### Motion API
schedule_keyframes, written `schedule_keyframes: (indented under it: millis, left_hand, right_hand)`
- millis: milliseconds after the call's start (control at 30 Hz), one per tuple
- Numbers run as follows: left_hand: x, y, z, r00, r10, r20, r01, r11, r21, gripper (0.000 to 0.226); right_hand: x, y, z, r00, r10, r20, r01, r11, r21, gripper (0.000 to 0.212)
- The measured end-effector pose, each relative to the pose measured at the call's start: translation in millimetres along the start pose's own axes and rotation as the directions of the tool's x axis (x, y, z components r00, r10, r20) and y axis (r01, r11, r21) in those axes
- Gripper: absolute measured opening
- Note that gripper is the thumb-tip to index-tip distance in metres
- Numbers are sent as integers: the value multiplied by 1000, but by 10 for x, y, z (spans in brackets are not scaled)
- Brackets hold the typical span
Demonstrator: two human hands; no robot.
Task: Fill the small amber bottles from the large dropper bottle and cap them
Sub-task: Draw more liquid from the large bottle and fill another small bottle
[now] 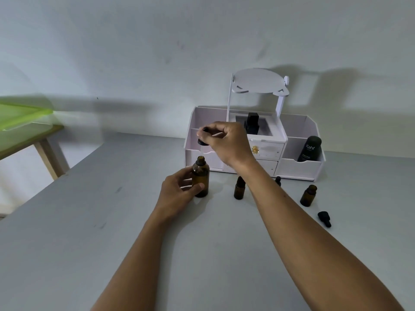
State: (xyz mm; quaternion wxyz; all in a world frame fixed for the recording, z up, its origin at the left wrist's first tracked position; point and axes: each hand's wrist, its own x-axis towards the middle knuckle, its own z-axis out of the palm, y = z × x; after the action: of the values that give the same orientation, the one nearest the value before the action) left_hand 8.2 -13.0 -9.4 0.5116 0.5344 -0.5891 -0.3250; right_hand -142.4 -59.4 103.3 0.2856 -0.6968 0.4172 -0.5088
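Far left, well apart from the white organiser [296,169] that stands against the wall: a green-topped side table [22,117], beyond the edge of the grey table [89,221]. In front of the organiser's left end: my left hand [177,191], fingers and thumb curled round the large amber bottle [201,178], which stands upright on the grey table with its mouth open. Directly above that mouth, level with the organiser's left compartment: the black dropper cap [203,141], pinched in the fingertips of my right hand [226,142]; whether a pipette hangs below the cap I cannot tell. My right forearm crosses in front of the organiser's middle drawers. Just in front of those drawers: a small amber bottle [239,188], upright and capped. Slightly right, close to the organiser's base: a second small bottle [278,180], mostly hidden behind my forearm, only its black top showing. In front of the organiser's right compartment: a third small amber bottle [308,195], upright and uncapped, with a loose dropper cap [324,218] lying on its side nearer to me. Inside the organiser's right compartment: a dark bottle marked Kahf [310,149], leaning. In its centre compartment, under the tilted oval panel [258,80]: a black bottle [251,124].
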Motion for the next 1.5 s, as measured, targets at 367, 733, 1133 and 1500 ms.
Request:
schedule_keyframes:
  millis: [367,733,1133,1500]
  left_hand:
    - [-83,142,42,966,128,-225,-127,992,17,78]
    - [-466,746,879,825,467,-319,-487,873,21,19]
    - [-448,855,2007,964,26,264,-6,997,-73,51]
    - [-122,753,2382,971,-20,237,16,1000,19,61]
  right_hand:
    - [117,-438,-415,994,-69,-87,83,982,172,13]
    - [-275,-176,-1605,985,-21,-170,21,1000,-3,6]
    - [-399,281,-2406,949,147,-277,-151,988,4,3]
    - [-362,501,-2450,952,179,-250,-191,981,-22,6]
